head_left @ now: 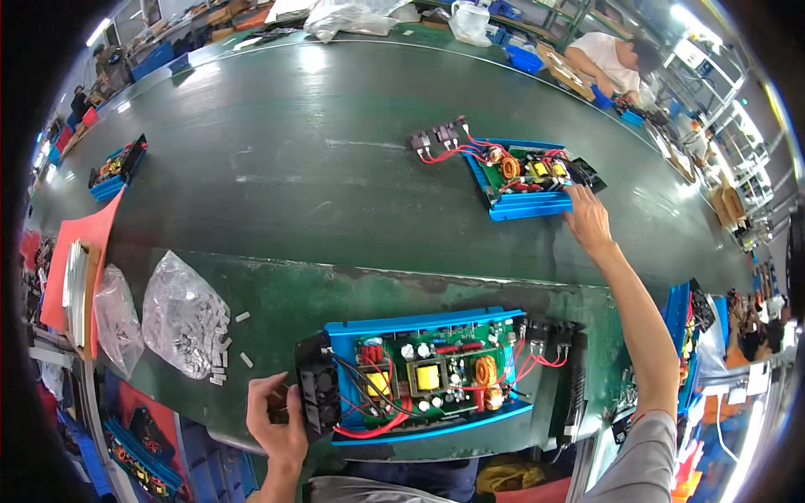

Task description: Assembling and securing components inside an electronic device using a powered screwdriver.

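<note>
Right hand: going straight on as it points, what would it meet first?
Probably the open, rectangular blue metal case at the right hand, which seems to touch it, though depth is unclear.

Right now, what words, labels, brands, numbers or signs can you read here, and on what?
None is legible.
Near blue case, its circuit board and black fan: any print is too small.
Far blue case: too small as well.
Clear bag: no readable label.

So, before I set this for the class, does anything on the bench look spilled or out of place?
Yes: several small white pieces lie loose on the green bench, just right of the clear plastic bag holding similar ones. They look spilled, being scattered at uneven angles.
</note>
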The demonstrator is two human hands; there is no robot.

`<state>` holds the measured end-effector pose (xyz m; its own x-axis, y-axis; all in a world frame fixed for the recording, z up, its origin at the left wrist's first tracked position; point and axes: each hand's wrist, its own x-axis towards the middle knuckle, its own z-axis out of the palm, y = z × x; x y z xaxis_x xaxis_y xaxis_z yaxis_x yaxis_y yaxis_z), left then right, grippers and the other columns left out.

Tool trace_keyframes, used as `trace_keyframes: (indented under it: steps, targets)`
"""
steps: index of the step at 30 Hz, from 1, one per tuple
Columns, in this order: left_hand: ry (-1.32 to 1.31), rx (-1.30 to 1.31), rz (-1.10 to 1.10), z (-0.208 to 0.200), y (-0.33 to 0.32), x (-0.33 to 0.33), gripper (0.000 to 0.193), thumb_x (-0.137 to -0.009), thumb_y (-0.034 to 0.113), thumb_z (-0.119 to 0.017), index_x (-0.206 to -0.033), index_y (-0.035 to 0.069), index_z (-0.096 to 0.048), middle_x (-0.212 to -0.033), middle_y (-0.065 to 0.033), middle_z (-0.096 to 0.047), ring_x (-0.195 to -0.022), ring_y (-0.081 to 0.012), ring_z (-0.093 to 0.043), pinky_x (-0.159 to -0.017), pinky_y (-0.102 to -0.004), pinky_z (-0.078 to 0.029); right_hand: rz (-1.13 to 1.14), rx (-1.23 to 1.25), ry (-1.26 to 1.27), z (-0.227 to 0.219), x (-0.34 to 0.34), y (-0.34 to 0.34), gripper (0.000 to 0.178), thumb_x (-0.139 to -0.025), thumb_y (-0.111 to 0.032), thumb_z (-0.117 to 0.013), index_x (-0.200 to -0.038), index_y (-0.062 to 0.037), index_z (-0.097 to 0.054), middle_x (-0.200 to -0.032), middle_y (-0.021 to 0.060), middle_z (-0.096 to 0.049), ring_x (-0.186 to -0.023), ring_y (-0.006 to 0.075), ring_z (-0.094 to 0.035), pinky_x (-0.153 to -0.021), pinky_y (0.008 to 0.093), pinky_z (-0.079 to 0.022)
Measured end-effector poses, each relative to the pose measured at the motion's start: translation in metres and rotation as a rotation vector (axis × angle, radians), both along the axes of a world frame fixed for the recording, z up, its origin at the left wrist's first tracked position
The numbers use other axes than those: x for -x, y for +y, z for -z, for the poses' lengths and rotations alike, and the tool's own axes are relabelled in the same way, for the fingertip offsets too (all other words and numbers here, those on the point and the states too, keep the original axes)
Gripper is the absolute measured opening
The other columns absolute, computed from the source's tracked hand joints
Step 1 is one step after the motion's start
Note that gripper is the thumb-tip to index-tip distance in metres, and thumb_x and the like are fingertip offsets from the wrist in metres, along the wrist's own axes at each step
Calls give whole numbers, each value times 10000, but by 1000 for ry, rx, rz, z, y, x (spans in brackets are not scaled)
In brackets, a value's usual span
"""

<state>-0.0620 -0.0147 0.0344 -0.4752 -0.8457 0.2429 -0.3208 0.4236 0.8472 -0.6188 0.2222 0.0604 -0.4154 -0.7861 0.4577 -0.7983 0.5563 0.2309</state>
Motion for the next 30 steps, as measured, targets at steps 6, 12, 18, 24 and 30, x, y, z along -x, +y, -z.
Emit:
trace_keyframes:
  steps: [6, 12, 18, 24, 30]
  targets:
    - [-38, -38, 9, 0, -3, -3, 140, -919, 13, -596, -1052, -25, -621, -918, -41, -526, -781, -124, -493, -707, -247, -400, -11, -151, 0, -10, 6, -14, 382, -722, -217, -846, -971, -95, -583, -917, 63, -657, -903, 271, -666, -720, 402, -550]
    - [-11, -17, 61, -2, -4, -2, 181, -855, -69, -563, -1029, -28, -592, -939, -61, -533, -824, -139, -510, -742, -248, -400, 192, -278, -189, -27, -57, 33, 395, -749, -296, -827, -973, -59, -604, -938, 118, -702, -883, 345, -681, -695, 479, -508]
    - [18, -36, 94, 6, -5, -5, 233, -871, -119, -543, -1079, -29, -595, -971, -46, -526, -840, -131, -514, -750, -240, -404, 378, -291, -206, -47, -113, 80, 356, -671, -282, -837, -810, -27, -632, -760, 177, -674, -757, 407, -665, -647, 525, -490]
    - [158, 14, 100, 19, -4, -3, 174, -868, -61, -627, -1031, -3, -632, -888, -14, -507, -703, -86, -456, -613, -238, -348, 550, -303, -323, -46, -152, 119, 355, -666, -321, -843, -780, -40, -658, -744, 205, -681, -762, 416, -677, -671, 509, -517]
    - [114, -121, 148, 20, -6, -12, 137, -968, -32, -572, -1104, -29, -590, -967, -18, -529, -901, -102, -548, -811, -238, -435, 506, -270, -396, -55, -186, 125, 341, -698, -281, -817, -839, -16, -656, -783, 204, -691, -784, 403, -689, -694, 500, -528]
